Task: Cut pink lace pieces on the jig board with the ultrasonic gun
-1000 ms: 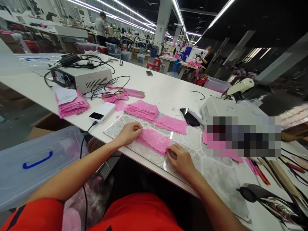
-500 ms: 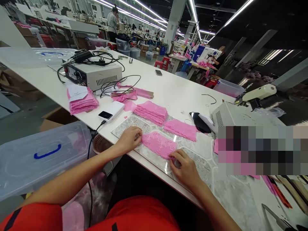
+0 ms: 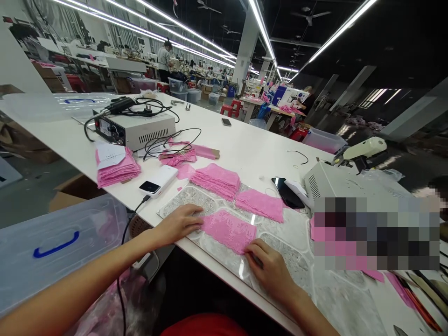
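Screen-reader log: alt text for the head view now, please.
The wearer's left hand and right hand touch opposite ends of a pink lace fabric strip lying on a grey marble-patterned board. Just beyond lie a taller pink fabric stack and, right of it, a lower pink stack; a white rectangular device with a dark display sits on the white table.

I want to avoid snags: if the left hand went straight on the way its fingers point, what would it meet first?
Most likely the flat, oblong pink lace fabric piece. The left hand ends right at its near edge; whether they touch is hard to tell.
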`<state>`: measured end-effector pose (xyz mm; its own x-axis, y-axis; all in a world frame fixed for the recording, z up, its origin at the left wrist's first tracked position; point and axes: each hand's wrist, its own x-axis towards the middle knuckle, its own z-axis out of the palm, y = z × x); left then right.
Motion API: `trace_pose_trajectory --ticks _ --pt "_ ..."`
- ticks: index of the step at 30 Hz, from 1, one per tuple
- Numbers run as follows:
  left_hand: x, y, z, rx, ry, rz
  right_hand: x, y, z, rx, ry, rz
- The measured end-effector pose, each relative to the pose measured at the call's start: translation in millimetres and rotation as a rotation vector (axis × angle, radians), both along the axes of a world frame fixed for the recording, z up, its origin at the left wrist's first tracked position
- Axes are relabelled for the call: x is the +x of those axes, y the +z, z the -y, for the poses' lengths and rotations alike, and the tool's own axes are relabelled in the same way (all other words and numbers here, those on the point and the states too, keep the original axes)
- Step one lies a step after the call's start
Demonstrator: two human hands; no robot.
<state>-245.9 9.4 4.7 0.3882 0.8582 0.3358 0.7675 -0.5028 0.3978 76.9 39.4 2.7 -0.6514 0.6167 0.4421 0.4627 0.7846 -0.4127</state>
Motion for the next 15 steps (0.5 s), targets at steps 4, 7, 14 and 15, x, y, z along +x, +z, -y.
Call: trace_pose_trajectory --ticks 4,7,14,15 --pt "5.8 12.0 -11.6 -0.031 -0.020 0.004 0.8 17.6 -13.4 -0.263 -0.059 0.014" --pt "2.8 31.0 -37.1 -0.063 -0.032 -0.003 -3.8 39.3 -40.7 -0.432 -0.114 -0.008" --pt "-33.3 100.0 -155.1 0.050 0.177 -0.010 -52.8 97.9 -158.8 -0.286 -0.195 -0.192" --pt "-38.8 108.0 -168.4 0.094 0.214 -0.003 -62.2 104.5 -174.3 -0.244 -0.196 -0.222"
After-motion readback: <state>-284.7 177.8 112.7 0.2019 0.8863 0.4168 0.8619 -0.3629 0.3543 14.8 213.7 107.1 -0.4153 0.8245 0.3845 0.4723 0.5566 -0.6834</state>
